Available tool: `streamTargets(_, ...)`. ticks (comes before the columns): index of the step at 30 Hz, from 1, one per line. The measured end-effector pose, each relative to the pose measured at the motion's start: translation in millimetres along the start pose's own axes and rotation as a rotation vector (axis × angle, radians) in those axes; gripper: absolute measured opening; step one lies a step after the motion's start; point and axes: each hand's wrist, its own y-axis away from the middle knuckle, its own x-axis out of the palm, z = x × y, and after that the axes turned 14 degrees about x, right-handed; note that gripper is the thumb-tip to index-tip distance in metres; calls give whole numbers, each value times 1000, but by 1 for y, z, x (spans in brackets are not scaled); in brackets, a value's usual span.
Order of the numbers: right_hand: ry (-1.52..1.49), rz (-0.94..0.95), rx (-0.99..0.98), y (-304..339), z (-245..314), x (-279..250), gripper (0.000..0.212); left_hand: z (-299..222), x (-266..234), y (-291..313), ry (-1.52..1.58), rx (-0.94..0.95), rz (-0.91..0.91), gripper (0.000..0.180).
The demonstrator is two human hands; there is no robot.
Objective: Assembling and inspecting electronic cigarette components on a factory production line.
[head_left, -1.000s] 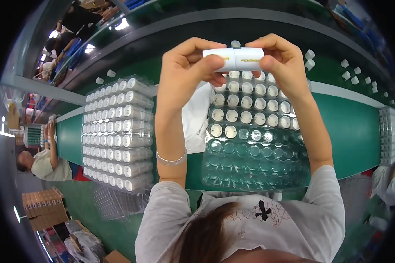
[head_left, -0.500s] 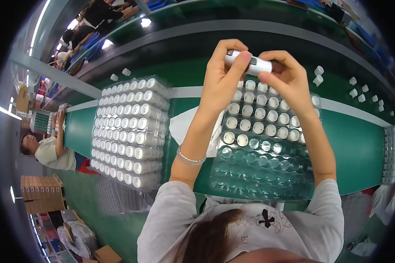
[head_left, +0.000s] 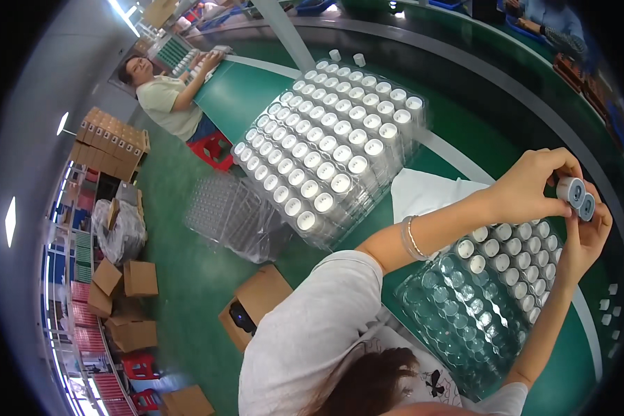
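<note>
Out at the far right, my hands meet around two short white cylinders, held side by side with their round grey ends showing. My left hand (head_left: pixel 534 184), with a clear bracelet on its wrist, is closed on the upper cylinder (head_left: pixel 570 192). Closed beside it, my right hand (head_left: pixel 587 239) grips the lower cylinder (head_left: pixel 586 207); its fingers partly hide the sides. Below my forearms lies a clear plastic tray (head_left: pixel 440 315). White cylinders (head_left: pixel 503 262) stand in its far pockets, while the nearer pockets hold none.
Left of the tray stands a tall stack of clear trays (head_left: pixel 367 218) filled with white cylinders. A white cloth (head_left: pixel 423 194) lies between. Loose white pieces (head_left: pixel 605 305) sit at the right. A person (head_left: pixel 170 104) works at the far left. Cartons (head_left: pixel 256 305) stand on the floor.
The view has swung left, so the trays and hands appear farther right. The white piece held lengthwise between both hands now appears as two cylinders side by side, ends showing.
</note>
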Motion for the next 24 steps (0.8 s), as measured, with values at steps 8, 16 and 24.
streamTargets(8,65,-32,1,0,-7,-9,37,12,11,0,-64,79,-12,43)
streamTargets(16,14,-9,38,-3,-6,-4,39,-7,-21,-10,-175,187,58,37)
streamTargets(24,-46,-1,66,-2,-11,-5,40,-86,-69,-31,-477,499,-49,74)
